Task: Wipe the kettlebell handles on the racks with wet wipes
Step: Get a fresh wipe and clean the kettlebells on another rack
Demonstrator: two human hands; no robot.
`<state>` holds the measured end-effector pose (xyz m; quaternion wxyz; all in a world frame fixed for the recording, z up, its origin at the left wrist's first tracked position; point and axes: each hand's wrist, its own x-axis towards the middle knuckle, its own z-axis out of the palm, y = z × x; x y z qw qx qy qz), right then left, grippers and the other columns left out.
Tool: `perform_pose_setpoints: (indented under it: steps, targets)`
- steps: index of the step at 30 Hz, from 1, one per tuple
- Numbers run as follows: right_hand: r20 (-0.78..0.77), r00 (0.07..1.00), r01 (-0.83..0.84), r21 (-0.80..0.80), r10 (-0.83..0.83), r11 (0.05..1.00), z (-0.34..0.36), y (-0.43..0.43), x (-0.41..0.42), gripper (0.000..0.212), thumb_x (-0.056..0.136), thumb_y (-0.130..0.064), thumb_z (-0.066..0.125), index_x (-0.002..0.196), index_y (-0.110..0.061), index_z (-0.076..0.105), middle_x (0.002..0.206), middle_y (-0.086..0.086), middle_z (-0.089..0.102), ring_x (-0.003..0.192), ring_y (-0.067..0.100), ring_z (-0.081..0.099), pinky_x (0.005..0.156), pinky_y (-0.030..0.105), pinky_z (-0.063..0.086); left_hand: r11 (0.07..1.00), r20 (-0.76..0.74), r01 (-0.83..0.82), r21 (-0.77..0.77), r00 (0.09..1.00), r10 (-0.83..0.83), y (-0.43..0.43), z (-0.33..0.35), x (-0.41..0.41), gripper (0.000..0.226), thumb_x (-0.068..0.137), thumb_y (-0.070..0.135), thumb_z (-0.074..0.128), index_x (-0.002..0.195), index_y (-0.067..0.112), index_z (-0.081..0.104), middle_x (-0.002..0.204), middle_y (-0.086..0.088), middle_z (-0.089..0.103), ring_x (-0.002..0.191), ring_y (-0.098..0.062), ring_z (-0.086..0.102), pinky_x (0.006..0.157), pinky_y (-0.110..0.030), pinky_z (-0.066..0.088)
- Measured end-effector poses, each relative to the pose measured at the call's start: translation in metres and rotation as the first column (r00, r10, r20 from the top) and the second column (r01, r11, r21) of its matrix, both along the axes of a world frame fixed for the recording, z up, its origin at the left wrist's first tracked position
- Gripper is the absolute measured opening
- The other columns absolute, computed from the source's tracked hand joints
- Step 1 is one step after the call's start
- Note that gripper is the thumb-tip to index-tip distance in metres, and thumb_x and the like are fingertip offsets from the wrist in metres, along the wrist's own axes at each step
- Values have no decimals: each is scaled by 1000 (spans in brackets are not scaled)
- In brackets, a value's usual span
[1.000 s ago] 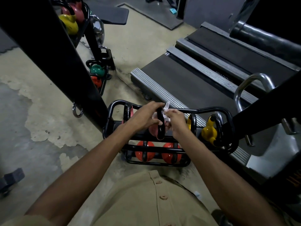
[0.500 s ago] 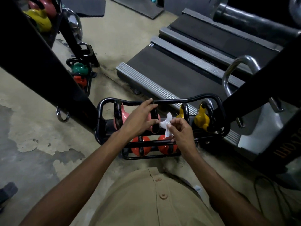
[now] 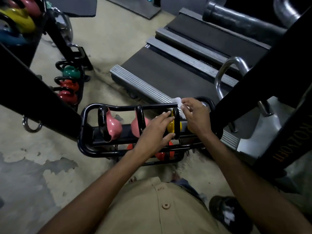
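A: Fingers first. On our right hand (image 3: 195, 118) the fingertips are pinched closed on a wet wipe (image 3: 180, 104). The white wad sticks out past them, against the top of the black handle (image 3: 176, 123) of the yellow kettlebell (image 3: 170, 126).

B: And our left hand (image 3: 152, 135)?

A: Its fingers are extended and spread, nothing enclosed. The tips touch that same handle from its left side, the thumb low near the loop's base, the upper fingers near its crown. Whether it presses or only rests there, we cannot tell.

B: Position of the yellow kettlebell?

A: On the upper tier of the black rack (image 3: 86, 115), third from the rack's left end. Two pink kettlebells (image 3: 112, 126) stand to its left. Red ones (image 3: 163, 154) sit on the lower tier, partly hidden by our left wrist.

B: Arm pose?

A: Both forearms are bare and reach forward and down from the tan shirt (image 3: 152, 208). They converge on the yellow kettlebell, the left from the near left, the right from the near right. The right wrist is bent so the hand arches over the rack's right end. Beyond the rack lies a treadmill deck (image 3: 160, 71).
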<state>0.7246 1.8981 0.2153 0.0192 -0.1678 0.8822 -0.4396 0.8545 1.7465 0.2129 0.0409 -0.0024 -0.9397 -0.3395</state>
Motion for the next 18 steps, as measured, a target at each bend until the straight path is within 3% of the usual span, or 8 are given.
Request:
perform_pose_setpoints:
  steps: [2,4,6,8,11,13,16,18]
  targets:
    - [6,999,-34,85,34,996,-9,-1,-20,27,90,-32,60,108,-19,76,105,0,76,100,18,71,91,45,56,999,90,-28,18,996,26,13,-9,-10,79,92,33,75,159,18,37,168,-2,29,155,-16,26,126,-38,26]
    - [67,994,-93,154,83,984,-16,-4,-33,23,89,-27,62,104,-18,77,105,5,76,101,24,70,91,44,55,997,166,-69,29,984,64,22,-18,-19,86,90,33,77,161,19,30,169,-2,28,154,-17,29,124,-41,31]
    - [168,976,-178,222,142,959,-23,-9,-48,20,95,-21,62,105,-13,77,107,8,77,103,26,69,90,37,53,987,234,-150,55,963,133,30,-26,-23,87,90,31,77,162,22,29,164,-4,39,148,-20,40,120,-44,37]
    - [236,954,-244,264,182,933,-27,-18,-57,23,96,-16,58,105,-10,78,109,11,76,106,30,67,87,34,48,970,297,-223,101,937,185,35,-31,-22,84,91,28,76,161,27,30,152,-6,55,138,-21,52,114,-36,43]
    - [234,920,-378,324,314,867,-27,-26,-69,24,93,-13,54,97,-10,77,103,14,75,101,34,66,79,37,48,928,345,-321,189,906,243,45,-40,-20,71,93,20,74,154,35,43,130,-1,71,122,-14,64,102,-19,43]
    - [199,890,-456,365,410,812,-22,-25,-66,25,91,-16,53,95,-12,78,101,13,71,97,32,65,76,38,51,893,337,-376,246,897,285,52,-44,-19,55,90,9,70,139,34,59,109,8,77,106,-7,69,99,-29,52]
    - [66,873,-477,328,484,815,-25,-6,-50,29,86,-25,50,90,-16,77,99,6,63,93,24,63,77,39,53,864,304,-423,273,890,339,66,-43,-17,44,87,-3,57,117,26,69,92,9,74,91,-5,70,88,-37,57]
    - [34,917,-397,163,397,903,-31,11,-30,17,92,-24,59,93,-18,75,98,1,61,89,13,60,77,24,49,853,292,-441,281,885,361,73,-41,-18,39,89,-2,58,115,24,70,96,7,73,92,-6,70,88,-37,57]
